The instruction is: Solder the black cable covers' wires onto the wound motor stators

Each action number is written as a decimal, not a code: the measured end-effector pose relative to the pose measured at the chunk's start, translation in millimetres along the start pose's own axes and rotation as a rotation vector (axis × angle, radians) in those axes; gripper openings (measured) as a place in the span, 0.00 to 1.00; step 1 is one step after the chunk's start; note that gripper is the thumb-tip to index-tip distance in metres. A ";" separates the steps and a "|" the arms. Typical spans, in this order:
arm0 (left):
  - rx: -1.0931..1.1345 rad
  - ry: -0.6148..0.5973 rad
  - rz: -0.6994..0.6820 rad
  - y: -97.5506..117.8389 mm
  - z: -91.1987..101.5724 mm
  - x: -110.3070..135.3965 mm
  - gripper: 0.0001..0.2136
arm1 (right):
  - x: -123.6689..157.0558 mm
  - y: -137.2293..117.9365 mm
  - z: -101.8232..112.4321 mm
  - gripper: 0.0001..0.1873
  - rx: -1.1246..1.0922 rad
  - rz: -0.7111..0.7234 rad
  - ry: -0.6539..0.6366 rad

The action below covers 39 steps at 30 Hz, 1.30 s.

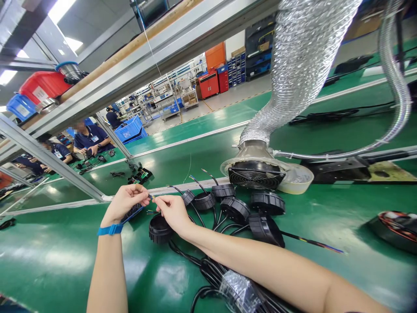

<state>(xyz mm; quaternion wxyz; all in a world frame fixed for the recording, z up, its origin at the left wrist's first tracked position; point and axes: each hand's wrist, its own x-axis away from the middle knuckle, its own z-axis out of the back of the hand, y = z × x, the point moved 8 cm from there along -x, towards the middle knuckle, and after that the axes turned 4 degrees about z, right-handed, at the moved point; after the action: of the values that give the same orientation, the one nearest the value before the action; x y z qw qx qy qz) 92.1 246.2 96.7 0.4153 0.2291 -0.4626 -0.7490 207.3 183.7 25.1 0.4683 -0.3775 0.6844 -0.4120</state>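
Observation:
My left hand (125, 202), with a blue wristband, is closed in a pinch on a thin wire end (152, 198). My right hand (172, 211) pinches the same wire from the right. Both hands hover over the green work surface (58, 256). Just below the right hand lies a black round ribbed part (159, 229). Several more black round parts (234, 208) with black cables lie to the right. A bundle of cables wrapped in clear film (239, 287) runs under my right forearm. Part of a dark object shows under my left hand.
A fume extractor hood with fan grille (256, 174) hangs on a silver flexible duct (293, 74) behind the parts. A copper-wound round part (397, 226) lies far right. Metal frame bars (48, 158) cross at left. Other people in blue shirts (87, 139) work beyond.

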 end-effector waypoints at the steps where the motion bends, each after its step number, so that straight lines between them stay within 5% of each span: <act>1: 0.001 0.009 0.000 -0.3 1.4 0.1 0.13 | 0.1 -0.7 -0.2 0.17 -0.003 0.001 -0.001; 39: -0.158 -0.143 0.016 -0.9 -7.9 4.1 0.12 | 2.4 9.1 -8.6 0.17 -0.087 -0.084 -0.052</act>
<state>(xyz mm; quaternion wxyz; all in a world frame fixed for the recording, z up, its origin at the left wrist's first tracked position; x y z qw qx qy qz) 95.2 239.0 92.4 0.4042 0.1378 -0.4323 -0.7942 197.3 186.8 17.9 0.4513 -0.4363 0.6730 -0.3913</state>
